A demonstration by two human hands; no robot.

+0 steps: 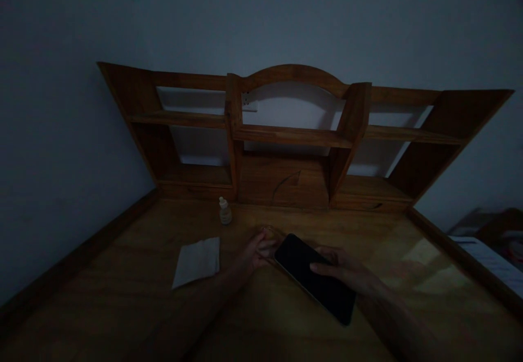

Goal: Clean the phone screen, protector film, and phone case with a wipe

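A smartphone (299, 264) with a dark face and thin pale edge lies tilted in my right hand (341, 268). My thumb presses on its face while the other fingers go behind it. Close to the phone's far left end is my left hand (260, 248), its fingers curled inward. Whether something small sits in those fingers is too dark to make out. A folded white cloth or tissue (198, 261) lies flat on the wooden desk (261, 318), left of my left forearm. Beyond it stands a small dropper-type bottle (225, 212) with a pale cap, upright.
A wooden shelf unit (292, 137) with several compartments rises along the desk's back edge. Behind it, a wall socket (250, 102) shows through the middle opening. Raised wooden rims (81, 264) border the desk sides. Printed paper (488, 258) lies beyond the right rim. The light is dim.
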